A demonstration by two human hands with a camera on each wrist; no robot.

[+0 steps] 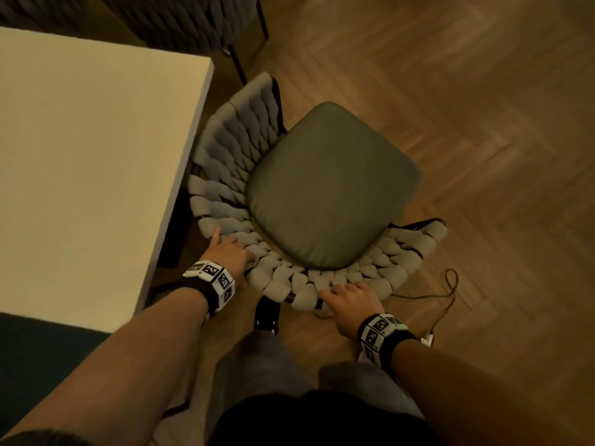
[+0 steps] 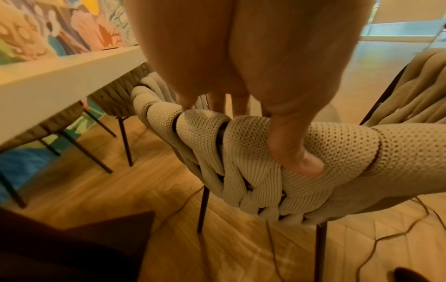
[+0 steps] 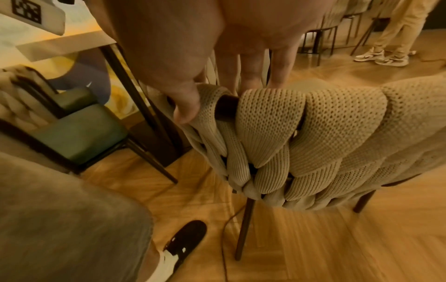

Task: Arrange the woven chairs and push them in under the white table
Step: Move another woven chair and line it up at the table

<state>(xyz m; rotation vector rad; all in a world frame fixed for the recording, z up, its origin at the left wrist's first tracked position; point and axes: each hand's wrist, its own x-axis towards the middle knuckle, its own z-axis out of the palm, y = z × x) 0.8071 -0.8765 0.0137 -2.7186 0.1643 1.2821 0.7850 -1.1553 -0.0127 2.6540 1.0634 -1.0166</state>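
Observation:
A woven chair (image 1: 231,175) with a beige knitted back and a dark green seat cushion (image 1: 331,188) stands beside the white table (image 1: 90,149), its seat turned away from the table's corner. My left hand (image 1: 230,249) grips the top rim of the chair back (image 2: 241,137), thumb on the outside and fingers over the inside. My right hand (image 1: 349,300) holds the same rim (image 3: 289,114) further right, fingers curled over it and thumb behind. A second woven chair (image 1: 180,20) stands at the table's far side.
A dark cable (image 1: 447,291) trails on the herringbone wood floor under and right of the chair. My shoe (image 1: 267,317) is just behind the chair back. Another chair with a green seat (image 3: 77,133) sits under the table. A person's legs (image 3: 395,34) stand further off.

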